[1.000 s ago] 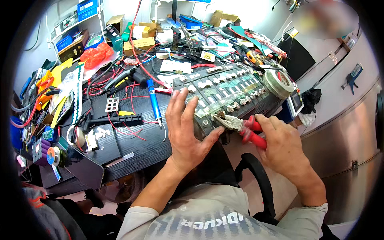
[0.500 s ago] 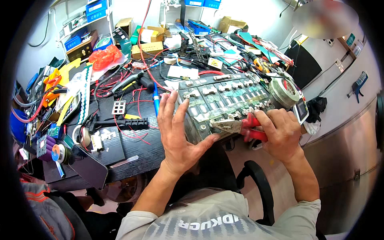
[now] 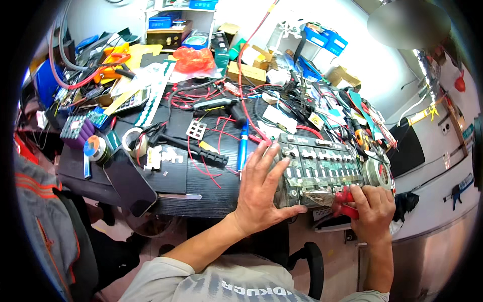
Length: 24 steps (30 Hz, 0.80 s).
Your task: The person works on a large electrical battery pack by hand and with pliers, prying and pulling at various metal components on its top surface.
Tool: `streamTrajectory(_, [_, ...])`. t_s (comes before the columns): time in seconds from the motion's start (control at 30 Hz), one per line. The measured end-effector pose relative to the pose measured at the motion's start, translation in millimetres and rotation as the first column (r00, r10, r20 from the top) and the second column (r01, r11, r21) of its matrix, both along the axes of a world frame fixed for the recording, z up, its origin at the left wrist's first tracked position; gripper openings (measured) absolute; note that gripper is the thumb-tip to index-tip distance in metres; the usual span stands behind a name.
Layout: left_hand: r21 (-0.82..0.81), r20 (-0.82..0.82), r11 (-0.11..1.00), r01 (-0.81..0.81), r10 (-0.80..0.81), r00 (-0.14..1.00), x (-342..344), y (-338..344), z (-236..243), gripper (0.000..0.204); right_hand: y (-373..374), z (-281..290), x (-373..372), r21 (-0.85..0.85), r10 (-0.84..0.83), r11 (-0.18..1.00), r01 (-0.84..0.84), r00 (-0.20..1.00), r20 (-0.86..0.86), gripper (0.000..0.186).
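Two hands [image 3: 259, 197], one with pliers [image 3: 344, 196]

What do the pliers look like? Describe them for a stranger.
On the black table, find the dark block with metal clips. At its near edge, the right hand holds the pliers, whose red handles set them apart from those pale clips.

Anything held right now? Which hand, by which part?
Right hand: red-handled pliers, by the handles. Left hand: spread at the left end of the dark block; no grip visible.
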<state>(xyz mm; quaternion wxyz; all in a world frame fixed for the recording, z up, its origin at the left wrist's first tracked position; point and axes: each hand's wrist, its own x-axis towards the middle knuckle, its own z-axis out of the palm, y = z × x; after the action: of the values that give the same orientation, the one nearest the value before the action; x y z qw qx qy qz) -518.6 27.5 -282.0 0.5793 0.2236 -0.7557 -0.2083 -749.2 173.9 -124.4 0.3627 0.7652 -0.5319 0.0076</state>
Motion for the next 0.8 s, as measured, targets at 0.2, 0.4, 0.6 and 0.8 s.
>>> streamTrajectory(0.2, [0.055,0.150,0.998,0.024,-0.032,0.988,-0.5,0.7,0.6,0.111,-8.1,35.4,7.6,0.158,-0.044,0.986,0.054,0.997,-0.066,0.037])
streamTrajectory(0.4, [0.032,0.091,0.999,0.002,-0.005,0.996,1.3,1.7,0.2,0.079,-21.3,65.1,24.9,0.245,0.061,0.970,0.011,0.957,-0.285,0.035])
streamTrajectory(0.6, [0.070,0.078,0.997,-0.018,0.013,0.997,4.0,3.1,2.4,0.079,41.2,222.8,29.2,-0.331,-0.070,0.943,-0.025,0.960,-0.271,0.034])
streamTrajectory(0.8, [-0.099,-0.169,0.995,0.001,-0.018,0.985,20.6,28.9,6.1,0.054,146.0,130.8,-15.2,-0.075,-0.313,0.931,0.358,0.886,0.343,0.056])
